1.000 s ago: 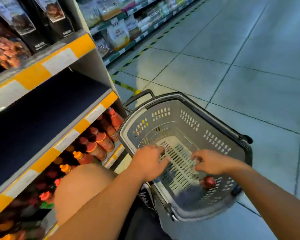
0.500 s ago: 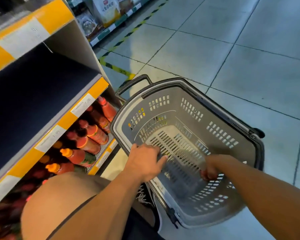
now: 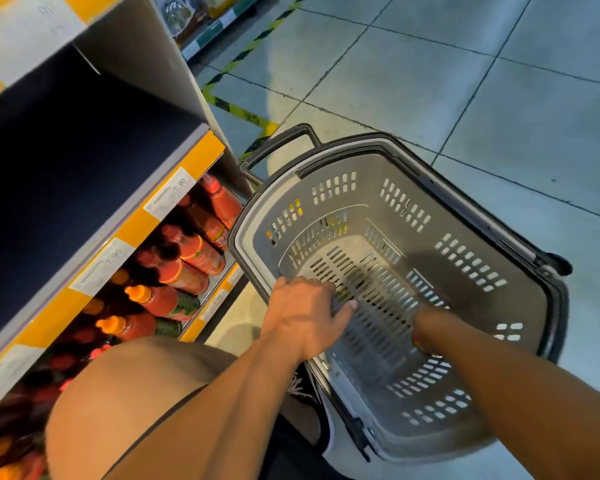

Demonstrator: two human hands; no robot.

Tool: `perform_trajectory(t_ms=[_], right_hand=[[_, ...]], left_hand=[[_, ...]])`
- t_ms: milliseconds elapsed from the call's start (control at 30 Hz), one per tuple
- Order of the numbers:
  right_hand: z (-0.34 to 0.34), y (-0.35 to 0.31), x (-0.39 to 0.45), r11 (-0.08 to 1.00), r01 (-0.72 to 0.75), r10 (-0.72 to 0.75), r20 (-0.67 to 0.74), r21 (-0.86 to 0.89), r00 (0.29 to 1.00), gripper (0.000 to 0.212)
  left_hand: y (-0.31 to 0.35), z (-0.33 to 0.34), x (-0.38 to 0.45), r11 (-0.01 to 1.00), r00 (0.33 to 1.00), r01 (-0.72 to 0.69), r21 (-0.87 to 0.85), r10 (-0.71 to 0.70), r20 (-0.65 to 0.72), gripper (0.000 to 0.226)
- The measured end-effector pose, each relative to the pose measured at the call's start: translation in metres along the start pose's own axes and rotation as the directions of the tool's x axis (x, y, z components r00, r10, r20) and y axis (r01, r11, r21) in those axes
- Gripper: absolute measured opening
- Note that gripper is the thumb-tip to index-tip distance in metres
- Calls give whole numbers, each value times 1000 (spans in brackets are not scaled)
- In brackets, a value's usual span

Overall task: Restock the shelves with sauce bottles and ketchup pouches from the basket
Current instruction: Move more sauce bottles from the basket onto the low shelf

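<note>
Right hand (image 3: 421,336) sunk deeper into basket (image 3: 329,188) | grip unclear | left hand (image 3: 305,311) open | bottle axis hidden

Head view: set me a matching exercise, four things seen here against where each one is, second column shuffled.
Things:
1. sauce bottles
2. basket
3. left hand
4. yellow-and-black tape

Places:
A. stuck to the floor tiles beyond the shelf end
B. on the lower shelf, behind the price labels
C. over the basket's near-left rim
D. on the floor beside the shelf unit

Pairs: 1-B, 2-D, 3-C, 4-A
</note>
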State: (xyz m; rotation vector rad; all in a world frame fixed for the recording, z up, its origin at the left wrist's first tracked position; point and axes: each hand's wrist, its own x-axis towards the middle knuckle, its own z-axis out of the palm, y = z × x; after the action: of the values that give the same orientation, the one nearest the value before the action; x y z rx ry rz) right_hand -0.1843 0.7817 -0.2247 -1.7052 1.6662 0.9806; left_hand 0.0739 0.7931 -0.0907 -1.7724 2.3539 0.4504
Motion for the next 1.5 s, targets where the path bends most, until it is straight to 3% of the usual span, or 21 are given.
perform_trajectory(t_ms=[100,333,533,700,833,967,1167,1233,1367,1500], right_hand=[[4,-1,1,997,-43,42,-18,-65,999,31],[-5,9,-2,996,-89,88,-100,-8,991,36],[-34,4,-21,985,43,-1,-242,165,970,29],[-76,0,-69,918,225,-66,-433,327,899,11],[-111,-11,-134,769,497,-104,-688,403,718,13],[-144,-29,-192,644,653,-92,-807,398,583,16],[-178,-58,-255,645,737,-211,-880,202,426,20],[-186,-70,-270,649,753,-233,-913,111,335,24],[-200,-102,-300,591,802,-325,-935,-84,142,20],[-207,-143,-325,486,860,-395,-917,-155,58,19]], left_hand=[[0,0,1,1000,1000,6,1,-6,9,65],[-2,1,2,1000,1000,-4,-21,4,-1,66],[0,-8,-1,995,999,-11,-103,16,42,49],[10,-18,-4,926,1000,-22,-376,27,8,37],[14,-32,-10,847,998,-43,-530,17,-53,48],[5,-47,-21,774,987,-85,-628,-22,-161,65],[-6,-70,-51,651,923,-228,-724,-93,-374,59],[-7,-78,-65,615,891,-264,-743,-139,-432,59],[-11,-97,-100,594,802,-327,-735,-236,-548,60],[-28,-110,-143,561,700,-360,-746,-366,-613,58]])
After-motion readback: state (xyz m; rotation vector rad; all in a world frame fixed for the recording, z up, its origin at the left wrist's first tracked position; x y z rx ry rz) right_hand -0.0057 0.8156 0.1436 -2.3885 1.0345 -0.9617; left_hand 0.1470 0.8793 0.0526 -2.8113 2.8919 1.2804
